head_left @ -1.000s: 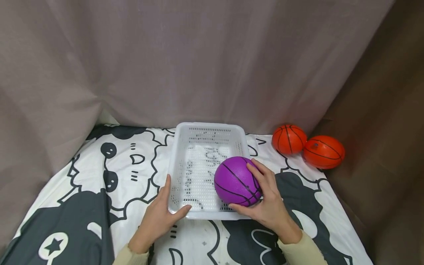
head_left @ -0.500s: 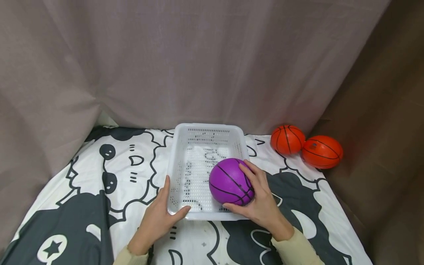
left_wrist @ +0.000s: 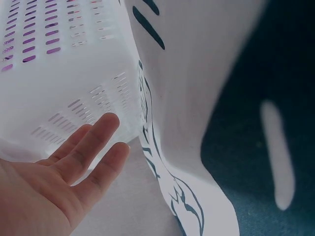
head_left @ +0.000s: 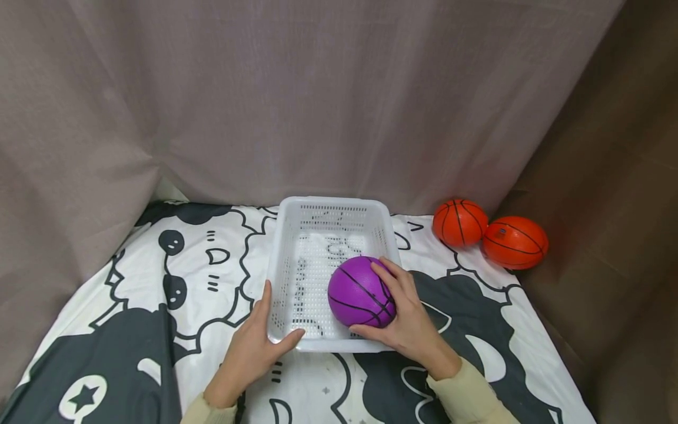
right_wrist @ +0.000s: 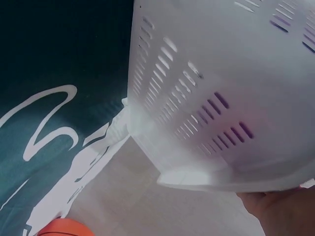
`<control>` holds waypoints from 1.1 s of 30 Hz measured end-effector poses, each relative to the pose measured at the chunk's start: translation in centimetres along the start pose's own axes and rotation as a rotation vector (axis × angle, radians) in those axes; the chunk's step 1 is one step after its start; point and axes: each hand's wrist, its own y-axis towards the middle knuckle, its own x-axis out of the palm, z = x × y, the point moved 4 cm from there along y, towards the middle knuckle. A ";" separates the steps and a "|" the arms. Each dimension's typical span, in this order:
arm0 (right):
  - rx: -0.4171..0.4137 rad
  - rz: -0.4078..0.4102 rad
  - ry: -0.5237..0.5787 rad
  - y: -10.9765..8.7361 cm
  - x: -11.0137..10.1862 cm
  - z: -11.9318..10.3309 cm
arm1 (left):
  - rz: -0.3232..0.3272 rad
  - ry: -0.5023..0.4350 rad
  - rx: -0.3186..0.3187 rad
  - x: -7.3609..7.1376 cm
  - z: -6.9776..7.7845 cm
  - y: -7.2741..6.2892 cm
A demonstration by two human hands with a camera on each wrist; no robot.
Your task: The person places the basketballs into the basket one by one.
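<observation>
A purple toy basketball (head_left: pixel 360 291) with black lines is at the front right inside a white slotted plastic basket (head_left: pixel 283 259). My right hand (head_left: pixel 408 318) grips it from the right, thumb at its front and fingers over its far side. In the right wrist view the basket's wall (right_wrist: pixel 197 137) hides most of the right hand (right_wrist: pixel 285 211), and purple shows through the slots. My left hand (head_left: pixel 251 347) rests at the basket's front left corner, thumb over the front rim. In the left wrist view the left hand's extended fingers (left_wrist: pixel 91 150) lie alongside the basket's outer wall (left_wrist: pixel 64 83).
Two orange toy basketballs, one rounder (head_left: pixel 459 224) and one dented-looking (head_left: pixel 515 242), lie side by side at the back right. A black-and-white cartoon cloth (head_left: pixel 222 330) covers the surface. Behind it hangs a grey-brown curtain (head_left: pixel 318 106), with a darker one (head_left: pixel 609 235) at the right.
My right hand has moved left with the purple basketball, farther over the basket's floor. The left hand, the basket and the orange balls stay in place.
</observation>
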 end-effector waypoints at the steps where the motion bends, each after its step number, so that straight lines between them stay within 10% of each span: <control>1: 0.007 -0.009 0.002 0.0 0.1 0.1 | -0.001 0.000 0.000 0.0 0.0 0.0; 33: 0.126 -0.240 -0.119 1.4 1.9 0.4 | -0.011 0.006 -0.016 -0.1 0.1 0.0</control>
